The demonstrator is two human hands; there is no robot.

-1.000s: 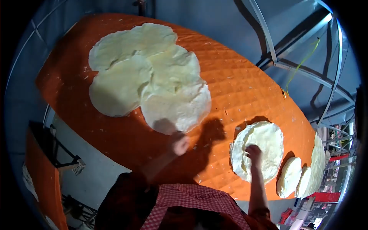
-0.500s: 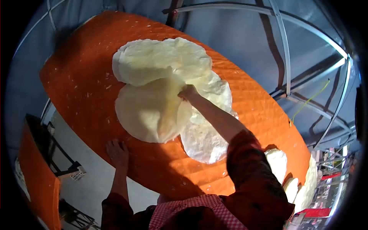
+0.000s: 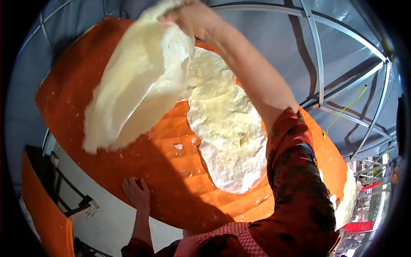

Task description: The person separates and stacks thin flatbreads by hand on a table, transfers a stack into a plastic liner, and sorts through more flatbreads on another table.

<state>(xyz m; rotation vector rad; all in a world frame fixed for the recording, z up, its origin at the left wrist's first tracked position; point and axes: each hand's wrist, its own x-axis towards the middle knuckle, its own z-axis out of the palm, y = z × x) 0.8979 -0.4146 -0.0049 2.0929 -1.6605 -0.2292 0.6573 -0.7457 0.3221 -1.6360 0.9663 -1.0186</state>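
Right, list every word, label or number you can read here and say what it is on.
None can be read. The orange quilted cloth, the pale round flatbread sheet lifted in the right hand, the left hand resting at the cloth's edge and the red checked apron carry no lettering. The red shapes at lower right are too blurred.

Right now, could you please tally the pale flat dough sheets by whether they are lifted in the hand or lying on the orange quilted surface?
Lifted in the right hand: 1, the raised dough sheet
Lying on the orange quilted surface: at least 2 overlapping dough sheets; the edges blur, so the exact count is unclear
Total: at least 3
The left hand holds none; it rests at the surface's near edge.
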